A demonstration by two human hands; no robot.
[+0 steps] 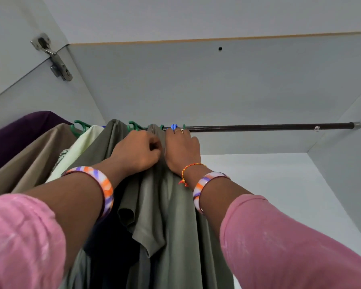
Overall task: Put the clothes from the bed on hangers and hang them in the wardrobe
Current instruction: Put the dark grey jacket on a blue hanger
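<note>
I look up into the wardrobe at a dark rail [259, 127] that runs to the right wall. An olive-green shirt [171, 215] hangs from the rail on a blue hanger hook [173, 127]. My left hand [138, 152] pinches the shirt's cloth near its collar with curled fingers. Pressed against the other side of the same cloth, just under the rail, my right hand [182, 149] grips the shirt. Further left hang another olive garment [110, 142], a pale green one [79, 151], a tan one [35, 159] and a purple one [14, 132] on green hangers [79, 125].
The rail's right half is bare up to its end cap [356, 124]. The wardrobe's grey top panel [217, 84] is close above. A metal door hinge [54, 57] sits on the left side panel. The right side wall [346, 163] closes the space.
</note>
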